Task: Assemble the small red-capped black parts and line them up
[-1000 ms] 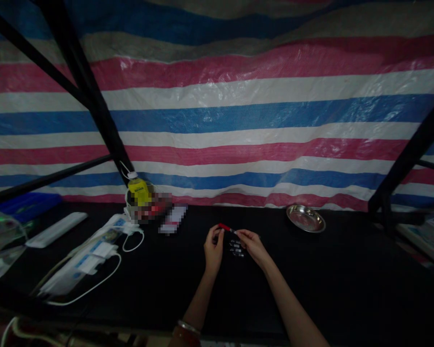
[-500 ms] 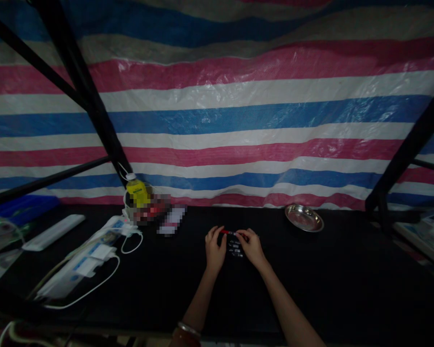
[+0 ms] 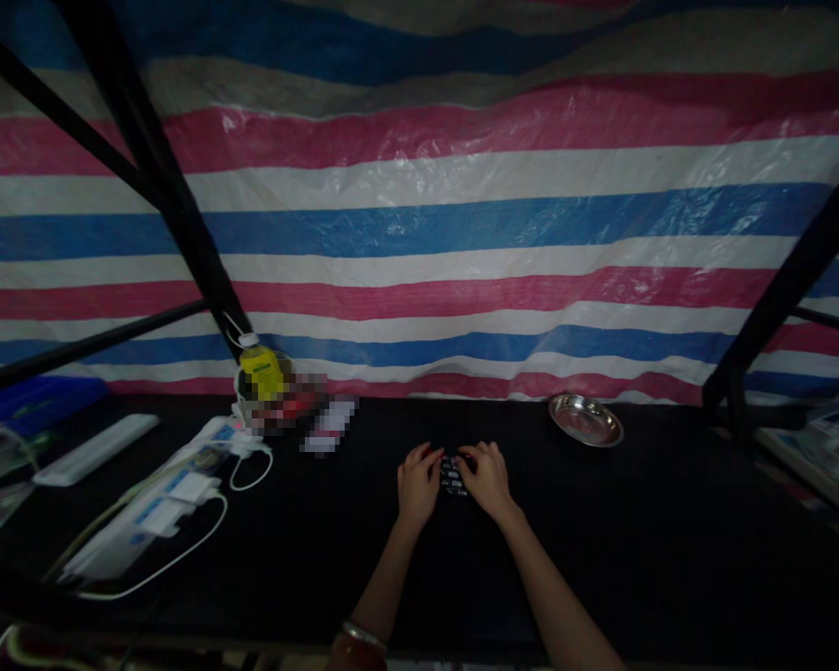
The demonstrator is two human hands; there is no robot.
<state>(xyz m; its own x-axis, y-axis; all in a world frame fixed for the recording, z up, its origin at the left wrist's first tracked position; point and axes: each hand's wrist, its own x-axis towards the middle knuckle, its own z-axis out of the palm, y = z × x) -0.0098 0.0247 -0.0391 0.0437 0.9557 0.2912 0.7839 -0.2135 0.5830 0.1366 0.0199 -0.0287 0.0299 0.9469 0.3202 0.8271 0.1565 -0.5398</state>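
Several small black pieces with white print lie in a close row on the dark tabletop, too small and dim to name. My left hand curls at the left end of this row, its fingertips touching the far pieces. At the right end, my right hand bends its fingers inward against the same pieces. Both sets of fingers are closed around the row from opposite sides. The fingers partly cover the farthest piece.
A shiny metal dish stands at the back right. Left of my hands are a yellow bottle, a blurred-out flat item and a white power strip with cables. Striped sheeting hangs behind the black table.
The red piece held between my fingertips has come down toward the row and hardly shows now. My fingers have drawn closer together around the black pieces. The view has shifted slightly.
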